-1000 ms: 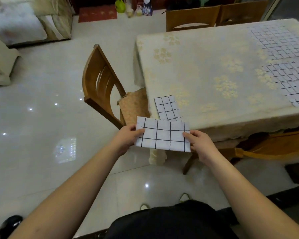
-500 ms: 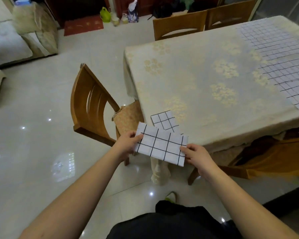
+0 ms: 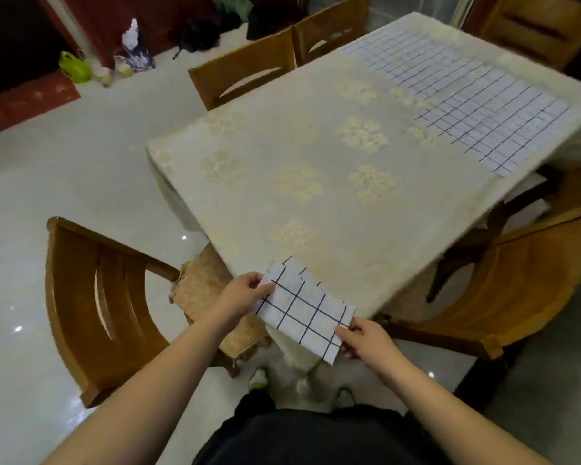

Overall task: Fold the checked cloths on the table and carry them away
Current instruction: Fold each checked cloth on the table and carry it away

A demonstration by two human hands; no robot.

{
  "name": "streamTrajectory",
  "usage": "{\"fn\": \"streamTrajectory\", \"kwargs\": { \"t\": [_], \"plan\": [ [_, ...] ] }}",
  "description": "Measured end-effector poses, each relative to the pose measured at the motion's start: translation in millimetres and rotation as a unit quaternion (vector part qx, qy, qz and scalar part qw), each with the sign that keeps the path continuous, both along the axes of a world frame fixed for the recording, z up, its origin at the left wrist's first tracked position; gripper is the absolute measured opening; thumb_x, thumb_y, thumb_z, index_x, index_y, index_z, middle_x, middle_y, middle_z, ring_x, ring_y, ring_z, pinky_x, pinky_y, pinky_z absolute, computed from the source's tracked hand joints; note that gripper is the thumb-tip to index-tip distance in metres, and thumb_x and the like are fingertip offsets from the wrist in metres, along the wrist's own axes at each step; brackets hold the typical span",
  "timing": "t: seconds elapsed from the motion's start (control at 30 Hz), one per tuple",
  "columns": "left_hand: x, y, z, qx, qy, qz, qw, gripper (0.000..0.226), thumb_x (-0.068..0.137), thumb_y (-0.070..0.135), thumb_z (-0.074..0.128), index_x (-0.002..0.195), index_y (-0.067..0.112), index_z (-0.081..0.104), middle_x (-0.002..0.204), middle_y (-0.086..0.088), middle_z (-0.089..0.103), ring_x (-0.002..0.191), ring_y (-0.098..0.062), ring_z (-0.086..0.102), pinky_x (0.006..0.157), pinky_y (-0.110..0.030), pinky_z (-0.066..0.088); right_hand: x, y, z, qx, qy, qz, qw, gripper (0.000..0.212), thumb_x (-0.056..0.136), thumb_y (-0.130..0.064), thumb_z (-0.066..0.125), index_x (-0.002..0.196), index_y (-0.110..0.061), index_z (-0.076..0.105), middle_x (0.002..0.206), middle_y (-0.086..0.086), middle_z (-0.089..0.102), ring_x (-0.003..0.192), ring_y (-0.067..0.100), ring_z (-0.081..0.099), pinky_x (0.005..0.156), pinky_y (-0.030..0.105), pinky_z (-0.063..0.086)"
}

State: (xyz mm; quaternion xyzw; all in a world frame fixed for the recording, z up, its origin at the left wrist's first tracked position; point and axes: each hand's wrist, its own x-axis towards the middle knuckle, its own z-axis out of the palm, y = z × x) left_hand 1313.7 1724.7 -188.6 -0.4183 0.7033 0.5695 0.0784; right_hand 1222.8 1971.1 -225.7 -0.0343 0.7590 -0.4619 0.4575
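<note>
I hold a small folded checked cloth, white with black lines, over the near corner of the table. My left hand pinches its left end and my right hand pinches its right end. It covers most of another folded checked cloth that lies on the table corner; only that one's far edge shows. A large checked cloth lies spread flat on the far right part of the table.
A wooden chair with a patterned cushion stands at the left of the corner, another chair at the right, and two chairs on the far side. Bags and a red mat lie on the shiny floor beyond.
The held cloth has moved forward and tilted, and now lies over the folded cloth on the corner. My view has swung right and closer to the table.
</note>
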Motion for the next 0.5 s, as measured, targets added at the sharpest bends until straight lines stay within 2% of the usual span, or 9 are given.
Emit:
{"fn": "streamTrajectory", "kwargs": {
  "t": [0.1,0.2,0.27,0.4,0.5],
  "plan": [
    [-17.6,-23.6,-14.1,-0.001,0.004,-0.091,0.996,0.013,0.089,0.03,0.065,0.094,0.019,0.067,0.095,-0.005,0.071,0.088,-0.022,0.065,0.079,-0.037,0.052,16.9,-8.5,-7.1,0.01,0.002,-0.066,0.998,0.014,0.093,-0.014,0.062,0.096,-0.001,0.065,0.07,0.009,0.066,0.061,0.014,0.062,0.057,0.024,0.051],
    [-33.0,-40.8,-27.6,-0.051,-0.003,-0.184,0.982,0.017,0.088,0.033,0.064,0.092,0.016,0.066,0.089,-0.008,0.068,0.08,-0.021,0.061,0.071,-0.035,0.048,35.0,-16.9,-14.2,0.019,0.009,-0.143,0.989,0.014,0.093,-0.015,0.062,0.098,-0.002,0.065,0.068,0.007,0.063,0.064,0.017,0.059,0.061,0.028,0.05],
    [-40.3,-48.4,-32.9,-0.094,-0.013,-0.232,0.968,0.017,0.089,0.032,0.063,0.092,0.016,0.066,0.087,-0.005,0.068,0.081,-0.021,0.062,0.071,-0.036,0.05,44.1,-23.1,-18.2,0.026,0.004,-0.185,0.982,0.016,0.093,-0.017,0.062,0.096,-0.002,0.065,0.068,0.008,0.062,0.065,0.019,0.058,0.062,0.03,0.049],
    [-50.1,-58.8,-43.4,-0.156,-0.029,-0.304,0.94,0.017,0.089,0.032,0.063,0.093,0.016,0.065,0.086,-0.003,0.067,0.081,-0.02,0.062,0.073,-0.037,0.051,54.0,-37.6,-25.9,0.046,0.014,-0.225,0.973,0.017,0.095,-0.017,0.059,0.1,-0.001,0.064,0.075,0.009,0.061,0.063,0.013,0.057,0.054,0.022,0.046],
    [-56.7,-65.0,-53.9,-0.179,-0.034,-0.323,0.929,0.019,0.088,0.033,0.064,0.091,0.014,0.065,0.084,-0.004,0.067,0.08,-0.021,0.062,0.071,-0.035,0.049,53.5,-44.2,-34.7,0.083,0.056,-0.224,0.969,0.02,0.094,-0.02,0.06,0.094,0.0,0.063,0.075,0.009,0.063,0.061,0.011,0.058,0.05,0.016,0.043]
  ]
}}
